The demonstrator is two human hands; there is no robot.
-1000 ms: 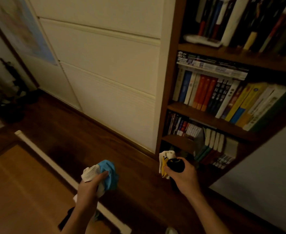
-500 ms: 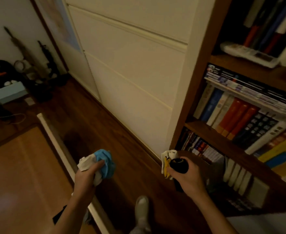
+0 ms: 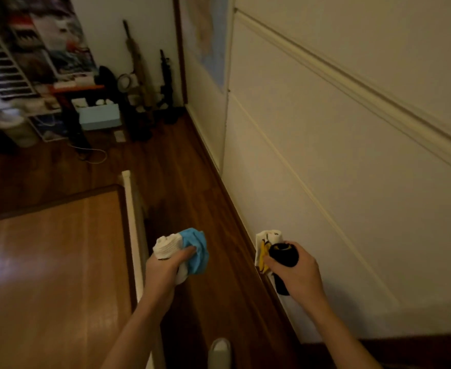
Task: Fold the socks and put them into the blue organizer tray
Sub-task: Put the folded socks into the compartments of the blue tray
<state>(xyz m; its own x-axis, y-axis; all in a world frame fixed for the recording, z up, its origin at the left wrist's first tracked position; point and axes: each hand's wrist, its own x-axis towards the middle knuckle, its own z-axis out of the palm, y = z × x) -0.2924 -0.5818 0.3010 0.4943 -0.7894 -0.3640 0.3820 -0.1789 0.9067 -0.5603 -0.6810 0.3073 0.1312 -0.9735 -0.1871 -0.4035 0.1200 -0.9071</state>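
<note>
The left hand [image 3: 163,267] has its fingers curled tight around a rolled white sock [image 3: 165,247] and a bunched blue sock [image 3: 196,249], the thumb pressing across the blue cloth. This bundle sits at about 7 o'clock from the frame's centre; its long axis runs roughly from 9 to 3 o'clock, white end toward 9, blue end toward 3.

The right hand [image 3: 296,275] is clenched around a black sock roll [image 3: 283,254] and, pressed against it on the 9 o'clock side, a white sock with yellow marks [image 3: 265,246]. This bundle lies at about 5 o'clock from centre. The black roll stands nearly upright in the fist, its rounded end pointing to 12 o'clock and its tail hanging out below toward 6.

Both bundles are held in the air above the dark wooden floor [image 3: 192,182], well apart from each other. A cream panelled wall [image 3: 352,169] is just beside the right hand at 3 o'clock. A white rail [image 3: 132,217] runs past the left hand on its 9 o'clock side, bordering a lighter wooden surface [image 3: 54,275]. A light shoe tip [image 3: 220,351] shows at 6 o'clock. Far off at 10 o'clock stand a pale blue box [image 3: 99,117], a wire rack [image 3: 3,73] and blurred clutter.
</note>
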